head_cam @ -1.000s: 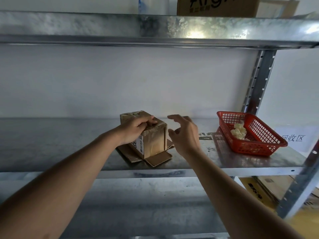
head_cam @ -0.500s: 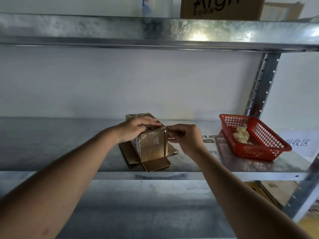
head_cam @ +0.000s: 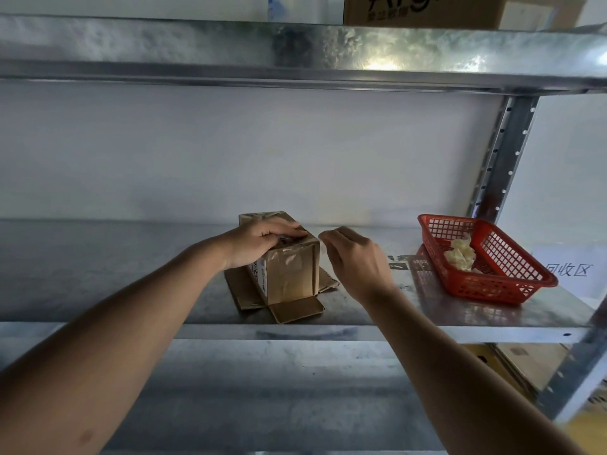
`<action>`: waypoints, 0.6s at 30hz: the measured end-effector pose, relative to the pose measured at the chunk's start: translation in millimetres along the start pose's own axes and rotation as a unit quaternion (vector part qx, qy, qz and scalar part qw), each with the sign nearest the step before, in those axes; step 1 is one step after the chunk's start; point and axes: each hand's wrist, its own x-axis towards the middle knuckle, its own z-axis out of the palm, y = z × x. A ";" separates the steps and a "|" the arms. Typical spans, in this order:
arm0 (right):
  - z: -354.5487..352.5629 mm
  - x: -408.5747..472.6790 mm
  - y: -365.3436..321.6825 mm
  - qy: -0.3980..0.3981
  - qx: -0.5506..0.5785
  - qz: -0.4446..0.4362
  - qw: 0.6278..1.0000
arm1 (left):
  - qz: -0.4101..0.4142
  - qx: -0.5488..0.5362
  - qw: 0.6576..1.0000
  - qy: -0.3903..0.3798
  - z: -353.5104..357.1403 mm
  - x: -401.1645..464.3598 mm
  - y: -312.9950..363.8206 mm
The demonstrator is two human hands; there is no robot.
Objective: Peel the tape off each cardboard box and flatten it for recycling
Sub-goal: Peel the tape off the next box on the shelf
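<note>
A small brown cardboard box (head_cam: 292, 274) stands upright on the metal shelf (head_cam: 131, 257), with glossy clear tape on its near face and its bottom flap (head_cam: 295, 310) folded out. It sits on a flattened piece of cardboard (head_cam: 243, 290). My left hand (head_cam: 259, 239) lies over the box's top and left edge and holds it down. My right hand (head_cam: 354, 257) hovers just right of the top right corner with thumb and fingertips pinched together, apparently on the tape's end. The tape between the fingers is too thin to see clearly.
A red plastic basket (head_cam: 492, 290) holding a wad of peeled tape (head_cam: 460, 257) sits at the shelf's right end, by a white paper sign (head_cam: 571, 269) and the shelf upright (head_cam: 505, 159). Another shelf (head_cam: 295, 50) hangs overhead with a box (head_cam: 423, 11) on it. Cardboard (head_cam: 532, 359) lies below right.
My right hand reached in, pinched at the box's top right corner, and has now drawn slightly right and away from it. My left hand stayed on the box top.
</note>
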 end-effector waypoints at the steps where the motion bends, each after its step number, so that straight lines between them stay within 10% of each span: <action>1: -2.5 0.6 0.5 -0.008 -0.028 -0.012 0.999 | 0.003 0.016 1.000 -0.003 0.2 -0.8 0.6; 10: -6.4 15.2 -20.4 -0.020 0.180 -0.008 0.983 | -0.001 0.103 0.993 0.061 19.3 10.9 5.3; 18: -5.7 16.4 -15.6 -0.026 0.525 0.321 0.788 | 0.047 0.223 0.973 0.025 7.1 14.2 10.8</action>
